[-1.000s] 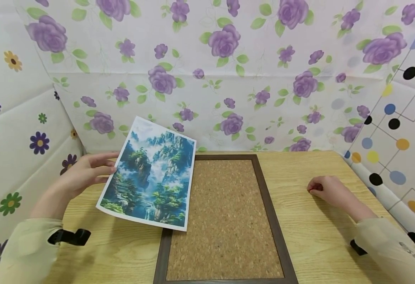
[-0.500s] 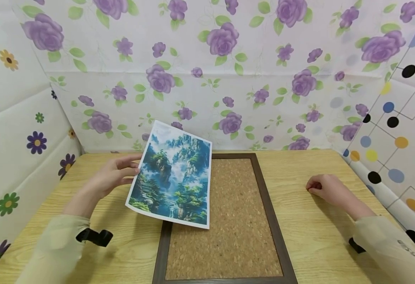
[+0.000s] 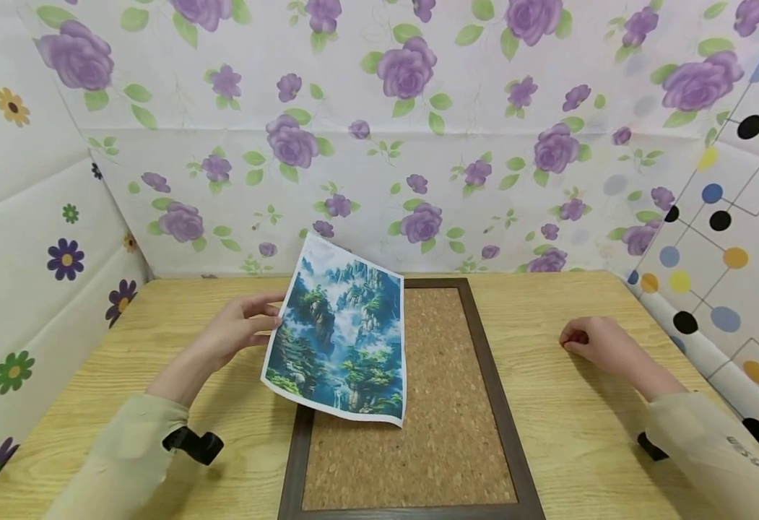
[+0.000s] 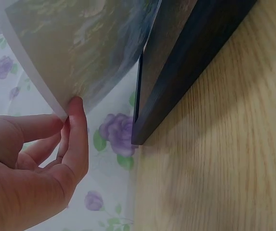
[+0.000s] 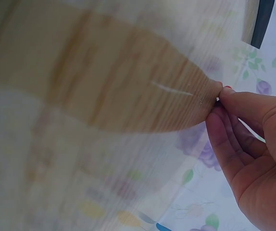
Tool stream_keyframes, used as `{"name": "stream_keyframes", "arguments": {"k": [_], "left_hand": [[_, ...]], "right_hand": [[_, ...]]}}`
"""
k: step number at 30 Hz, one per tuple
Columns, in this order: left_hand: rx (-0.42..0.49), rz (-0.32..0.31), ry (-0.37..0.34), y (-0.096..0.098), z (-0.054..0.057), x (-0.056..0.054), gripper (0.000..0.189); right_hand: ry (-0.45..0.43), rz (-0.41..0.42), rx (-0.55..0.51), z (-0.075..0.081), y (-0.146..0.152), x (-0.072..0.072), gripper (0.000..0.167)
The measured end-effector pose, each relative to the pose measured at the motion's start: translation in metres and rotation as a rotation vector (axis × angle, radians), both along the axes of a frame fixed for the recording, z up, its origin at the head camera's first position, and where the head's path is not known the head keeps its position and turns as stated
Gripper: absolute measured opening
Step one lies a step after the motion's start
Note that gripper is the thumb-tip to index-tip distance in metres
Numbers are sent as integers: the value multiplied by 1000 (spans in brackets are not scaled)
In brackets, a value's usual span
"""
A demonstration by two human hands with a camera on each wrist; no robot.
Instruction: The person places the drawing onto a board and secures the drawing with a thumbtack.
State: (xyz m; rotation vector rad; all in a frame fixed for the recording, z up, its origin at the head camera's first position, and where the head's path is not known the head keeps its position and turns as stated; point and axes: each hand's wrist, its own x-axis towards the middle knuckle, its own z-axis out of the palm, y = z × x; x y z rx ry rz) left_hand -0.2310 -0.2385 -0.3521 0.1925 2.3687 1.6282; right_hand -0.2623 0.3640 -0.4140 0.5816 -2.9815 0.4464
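A landscape picture (image 3: 340,339) printed on white-edged paper is tilted above the left part of a cork board (image 3: 450,419). The left hand (image 3: 236,334) pinches the paper's left edge between thumb and fingers; the left wrist view shows the grip on the sheet (image 4: 75,53) close up. Over the table's right side, the right hand (image 3: 600,348) has its fingertips drawn together. Only a red speck of a small object (image 5: 228,87) shows at those fingertips in the right wrist view; its shape is hidden.
The cork board has a dark brown frame (image 3: 486,368) and lies on a wood-grain table (image 3: 548,433). Floral cloth (image 3: 366,180) hangs behind, with patterned cloth panels at the left and right sides.
The left hand has carried the picture rightward, farther over the cork board, and slightly lower. The paper's lower right corner now curls. The right hand has stayed almost still.
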Motion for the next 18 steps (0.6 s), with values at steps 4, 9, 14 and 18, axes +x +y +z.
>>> {"name": "stream_keyframes", "arguments": {"k": [4,9,14,18], "left_hand": [[-2,4,0,-3,2,0,58],[14,4,-5,-4,4,2,58],[59,-4,-14,2,0,2,58],[78,-17,-23,10,-5,3,57]], "right_hand": [[-2,1,-4,1,0,0,4],[0,3,-5,1,-1,1,6],[5,5,-2,1,-1,1,7],[4,4,2,1,-1,1,7]]}}
